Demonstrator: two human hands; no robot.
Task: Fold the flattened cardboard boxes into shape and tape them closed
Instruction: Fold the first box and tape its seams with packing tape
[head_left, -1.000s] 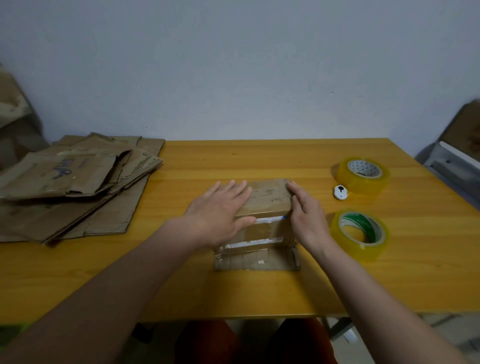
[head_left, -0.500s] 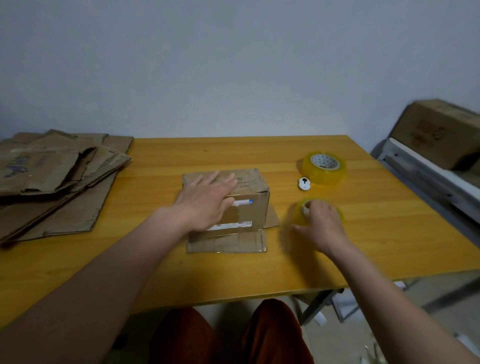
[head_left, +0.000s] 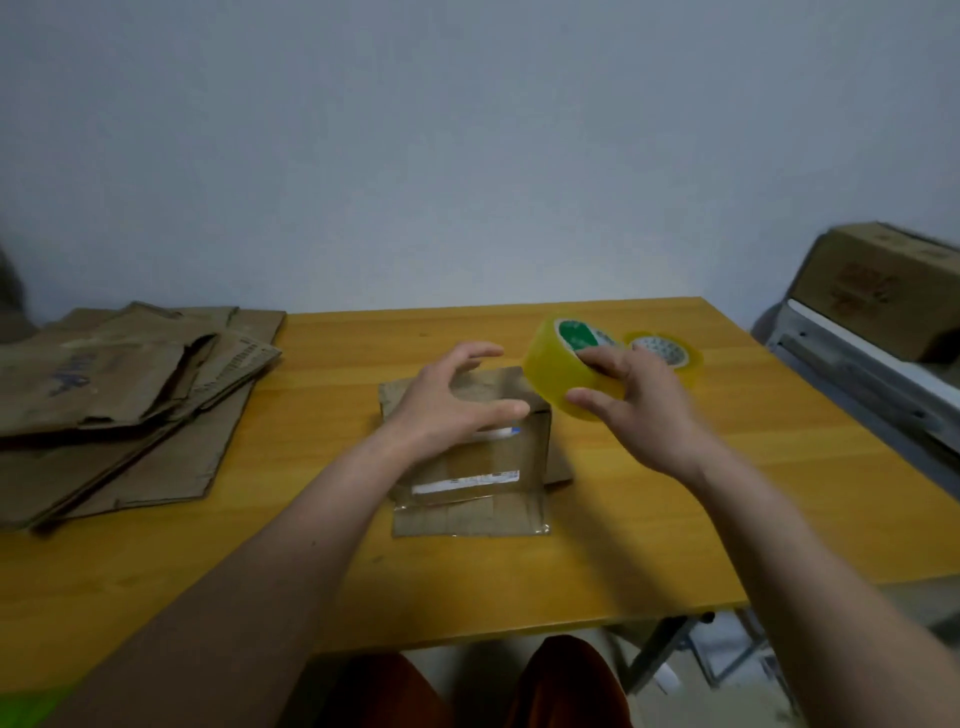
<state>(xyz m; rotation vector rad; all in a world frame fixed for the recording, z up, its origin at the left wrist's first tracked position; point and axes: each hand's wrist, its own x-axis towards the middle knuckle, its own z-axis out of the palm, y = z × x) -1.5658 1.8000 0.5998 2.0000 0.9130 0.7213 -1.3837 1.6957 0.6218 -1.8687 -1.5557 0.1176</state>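
Note:
A small folded cardboard box stands in the middle of the wooden table, with white labels on its near side and loose flaps lying flat at its base. My left hand hovers over the box top, fingers spread and arched, holding nothing. My right hand grips a yellow tape roll with a green core, raised above the box's right corner, fingers through the core and thumb on the outer rim.
A stack of flattened cardboard boxes covers the table's left end. A second yellow tape roll lies behind my right hand. At the far right a closed cardboard box sits on a white machine.
My right hand has picked the tape roll up off the table and brought it over the box's right corner. My left hand has lifted from the box top and arched its fingers.

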